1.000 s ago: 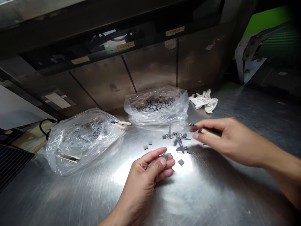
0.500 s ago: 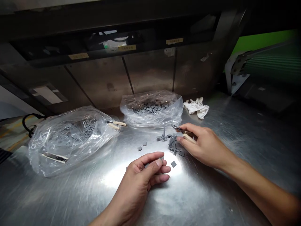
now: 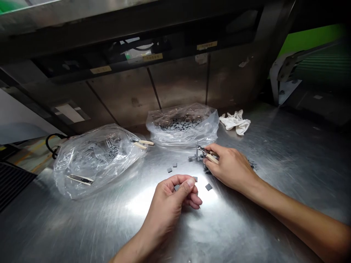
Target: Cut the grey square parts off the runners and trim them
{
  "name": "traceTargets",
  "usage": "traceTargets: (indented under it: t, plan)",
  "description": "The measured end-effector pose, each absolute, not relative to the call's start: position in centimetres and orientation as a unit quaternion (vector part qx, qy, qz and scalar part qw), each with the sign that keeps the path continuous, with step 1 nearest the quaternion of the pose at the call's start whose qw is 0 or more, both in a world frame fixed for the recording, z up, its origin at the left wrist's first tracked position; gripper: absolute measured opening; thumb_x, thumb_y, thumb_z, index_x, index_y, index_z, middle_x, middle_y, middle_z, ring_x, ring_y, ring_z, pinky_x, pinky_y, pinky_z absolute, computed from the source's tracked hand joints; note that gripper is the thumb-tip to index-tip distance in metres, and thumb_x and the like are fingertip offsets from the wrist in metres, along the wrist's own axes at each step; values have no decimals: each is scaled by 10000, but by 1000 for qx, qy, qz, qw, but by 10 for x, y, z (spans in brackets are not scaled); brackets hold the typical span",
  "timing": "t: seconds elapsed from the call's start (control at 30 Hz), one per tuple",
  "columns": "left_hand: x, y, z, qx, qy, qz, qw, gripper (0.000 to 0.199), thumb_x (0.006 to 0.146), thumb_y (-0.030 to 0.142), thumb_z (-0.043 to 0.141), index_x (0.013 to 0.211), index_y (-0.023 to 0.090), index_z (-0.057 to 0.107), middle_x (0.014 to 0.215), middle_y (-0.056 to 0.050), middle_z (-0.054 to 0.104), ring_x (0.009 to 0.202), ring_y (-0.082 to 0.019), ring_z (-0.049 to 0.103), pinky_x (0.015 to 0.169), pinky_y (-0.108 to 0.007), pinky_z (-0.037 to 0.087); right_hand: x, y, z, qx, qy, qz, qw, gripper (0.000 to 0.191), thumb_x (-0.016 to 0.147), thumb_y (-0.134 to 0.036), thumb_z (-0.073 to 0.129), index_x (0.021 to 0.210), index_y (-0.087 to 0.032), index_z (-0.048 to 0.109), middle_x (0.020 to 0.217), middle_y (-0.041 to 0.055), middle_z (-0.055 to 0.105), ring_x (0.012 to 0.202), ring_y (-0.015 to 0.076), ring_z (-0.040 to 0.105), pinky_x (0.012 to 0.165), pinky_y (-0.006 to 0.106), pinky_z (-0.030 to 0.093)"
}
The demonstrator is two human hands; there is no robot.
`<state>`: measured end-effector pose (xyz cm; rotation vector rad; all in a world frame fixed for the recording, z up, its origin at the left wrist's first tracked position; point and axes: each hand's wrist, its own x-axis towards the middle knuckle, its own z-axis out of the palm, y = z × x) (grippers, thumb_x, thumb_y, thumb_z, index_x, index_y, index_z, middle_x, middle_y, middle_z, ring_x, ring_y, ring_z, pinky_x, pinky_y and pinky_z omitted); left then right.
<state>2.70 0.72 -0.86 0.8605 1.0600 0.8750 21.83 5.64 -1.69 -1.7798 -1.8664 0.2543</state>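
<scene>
The person's right hand (image 3: 230, 168) is closed around small snips (image 3: 210, 156) with pale handles. The metal tips of the snips touch a gray plastic frame (image 3: 196, 157), a thin, branchy piece. It lies on the steel surface (image 3: 82, 226), nearer the back edge than the front, and the hand hides part of it.

The left hand (image 3: 170, 204) is close by, nearer the front edge. Its fingers curl in, with the thumb pressed on them, and a small gray square (image 3: 177, 187) sits tight against them.

More small gray squares lie loose on the surface. One (image 3: 208, 187) is just right of the left hand, and two more (image 3: 172, 167) are up and to the left of it. A few gray bits (image 3: 252, 165) lie just past the right hand.

By the back edge sits a clear plastic bag (image 3: 182, 137) with many gray squares in it. To its left is a second clear bag (image 3: 93, 164) with more squares inside. Another pale-handled tool (image 3: 142, 143) lies at the edge of that bag. White gloves (image 3: 236, 121) lie in a crumpled heap to the right of the back bag.
</scene>
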Motion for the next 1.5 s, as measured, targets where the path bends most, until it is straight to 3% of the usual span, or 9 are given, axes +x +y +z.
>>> traceTargets:
  t: [0.2,0.57,0.63,0.73,0.8,0.97,1.1,1.3,1.5]
  plan:
    - [29,7,-4,365,465,363,720,313,839,409,726,730,130,639,604,-36,678,528,-102,598,594,-213,482,222,55,-13,-643,-690,144,300,249,815,-309,627,1038,-257,723,871,25,770,750,245,686,613,310,422]
    - [29,9,-8,362,462,356,727,363,846,461,708,707,150,583,578,-32,672,489,-88,593,550,-188,485,264,51,22,-593,-627,239,445,320,830,-458,695,1053,-231,730,963,34,735,822,208,668,666,295,496]
    - [29,9,-9,363,465,355,725,395,832,498,718,702,149,585,571,-33,672,481,-87,590,538,-185,483,289,52,27,-627,-621,214,419,298,811,-435,717,1025,-230,746,880,43,734,727,208,651,590,301,457]
    - [30,10,-10,363,468,349,726,451,809,564,720,691,152,581,541,-38,668,441,-87,573,484,-180,460,323,54,20,-708,-642,108,273,217,825,-396,676,977,-261,753,656,19,677,504,184,563,464,315,359]
    - [30,10,-11,361,473,345,726,486,799,604,711,677,152,582,519,-44,659,416,-90,560,446,-179,444,335,53,9,-720,-656,72,215,188,829,-384,677,945,-259,757,656,52,688,508,205,581,481,339,379]
    - [31,10,-11,335,480,353,730,478,793,593,729,705,133,633,581,-43,663,435,-97,576,403,-181,442,318,39,0,-709,-654,-19,264,307,854,-452,648,1087,-254,677,1083,142,722,871,332,663,651,414,441]
    - [31,9,-9,301,480,389,726,395,830,516,731,775,131,660,789,-64,709,615,-129,680,453,-179,494,282,31,11,-631,-712,67,301,310,887,-526,617,1047,-269,683,877,60,729,682,226,637,585,343,444]
    - [29,8,-5,273,477,389,740,286,931,380,644,891,104,705,942,-139,760,858,-195,745,690,-238,589,250,41,9,-559,-788,88,243,305,908,-432,594,1147,-258,670,1020,30,742,797,220,666,685,350,475]
    - [29,7,0,264,466,375,757,237,940,294,605,942,87,721,983,-170,778,902,-224,753,749,-272,587,248,46,-4,-559,-792,114,216,263,906,-316,568,1144,-261,666,1065,26,740,917,239,678,745,354,474]
